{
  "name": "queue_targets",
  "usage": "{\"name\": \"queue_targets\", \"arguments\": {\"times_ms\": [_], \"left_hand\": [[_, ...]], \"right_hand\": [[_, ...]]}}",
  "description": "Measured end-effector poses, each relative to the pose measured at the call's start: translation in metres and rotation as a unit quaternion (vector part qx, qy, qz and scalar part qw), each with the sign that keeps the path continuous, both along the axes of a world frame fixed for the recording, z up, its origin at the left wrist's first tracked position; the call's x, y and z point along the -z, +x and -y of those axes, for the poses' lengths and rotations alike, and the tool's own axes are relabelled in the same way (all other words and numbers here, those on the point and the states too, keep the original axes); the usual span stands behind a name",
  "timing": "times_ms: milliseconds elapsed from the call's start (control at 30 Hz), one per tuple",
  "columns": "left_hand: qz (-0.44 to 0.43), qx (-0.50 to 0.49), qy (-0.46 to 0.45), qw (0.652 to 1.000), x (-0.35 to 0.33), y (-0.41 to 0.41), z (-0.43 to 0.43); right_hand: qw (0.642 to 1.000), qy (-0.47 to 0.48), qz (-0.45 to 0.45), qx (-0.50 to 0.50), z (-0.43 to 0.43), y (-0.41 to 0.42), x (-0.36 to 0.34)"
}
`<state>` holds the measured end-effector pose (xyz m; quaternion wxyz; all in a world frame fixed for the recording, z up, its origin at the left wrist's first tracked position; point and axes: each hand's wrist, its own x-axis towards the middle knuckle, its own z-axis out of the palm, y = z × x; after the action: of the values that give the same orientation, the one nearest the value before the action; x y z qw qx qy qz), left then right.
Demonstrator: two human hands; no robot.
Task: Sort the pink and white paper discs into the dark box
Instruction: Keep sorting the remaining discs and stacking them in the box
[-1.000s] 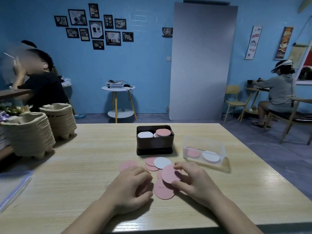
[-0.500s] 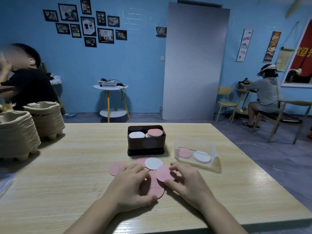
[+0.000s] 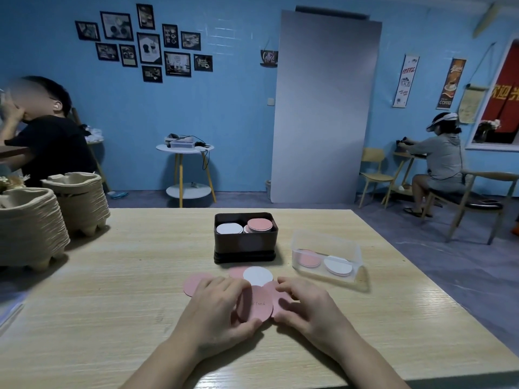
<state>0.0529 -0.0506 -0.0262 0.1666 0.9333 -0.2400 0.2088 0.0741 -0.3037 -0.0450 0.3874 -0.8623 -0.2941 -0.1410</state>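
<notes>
Our left hand (image 3: 216,310) fingers clamped a pink disc (image 3: 259,304) near the table (image 3: 112,276)'s near edge | right hand (image 3: 306,307) fingers bent, we couldn't tell its grip | disc pile (image 3: 257,276) partly hidden under our palms

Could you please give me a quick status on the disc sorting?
Left hand and right hand each grip loose pink discs. One white disc lies before the dark box, part filled. Beside it a clear box, not blocking.
</notes>
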Motion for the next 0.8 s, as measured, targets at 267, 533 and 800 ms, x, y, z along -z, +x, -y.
{"name": "queue_targets", "arguments": {"times_ms": [267, 533, 800], "left_hand": [[-0.051, 0.042, 0.039, 0.997, 0.0, 0.003, 0.003], [-0.056, 0.056, 0.014, 0.997, 0.006, 0.007, -0.002], [-0.037, 0.076, -0.022, 0.996, 0.014, 0.013, -0.005]], "right_hand": [[0.993, -0.113, 0.034, -0.017, -0.002, 0.004, 0.001], [0.992, -0.116, 0.032, -0.038, -0.01, 0.002, -0.004], [0.994, -0.1, 0.045, -0.019, -0.01, 0.002, -0.001]]}}
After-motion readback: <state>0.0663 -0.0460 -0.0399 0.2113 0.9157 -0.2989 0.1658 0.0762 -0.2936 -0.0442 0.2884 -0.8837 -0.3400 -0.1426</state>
